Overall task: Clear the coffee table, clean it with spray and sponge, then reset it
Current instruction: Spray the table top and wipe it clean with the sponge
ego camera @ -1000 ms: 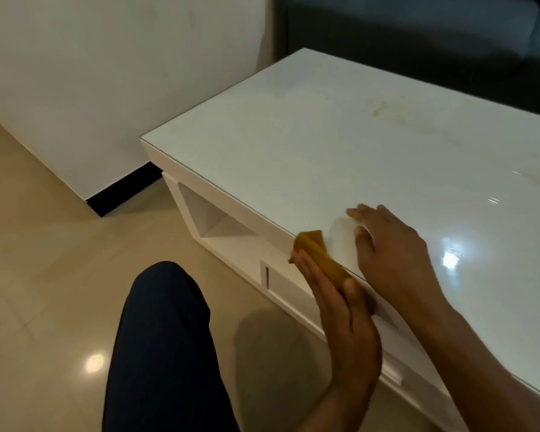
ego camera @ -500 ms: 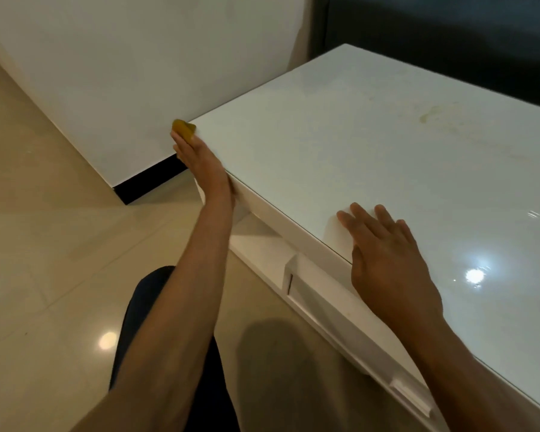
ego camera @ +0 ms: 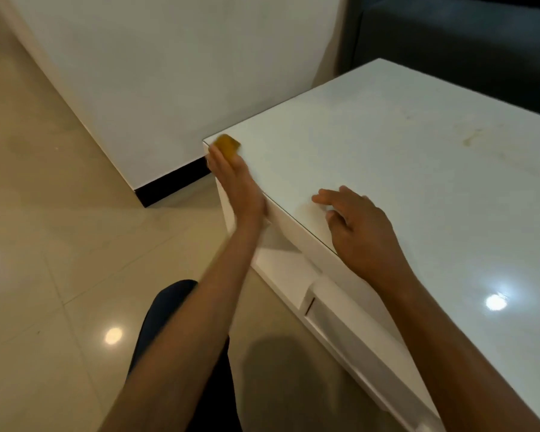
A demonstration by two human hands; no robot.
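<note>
Left hand still gripping the yellow sponge, now up on the near left corner of the coffee table rather than beside it. Right hand still on the table's front edge, fingers now relaxed and slightly lifted, holding nothing.

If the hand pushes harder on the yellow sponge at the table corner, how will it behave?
The sponge probably squashes and bends; it looks soft under the left hand. It likely glides easily, since the coffee table top is glossy.

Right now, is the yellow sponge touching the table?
Touching. The head view shows the left hand pressing the sponge onto the table corner, no gap.
</note>
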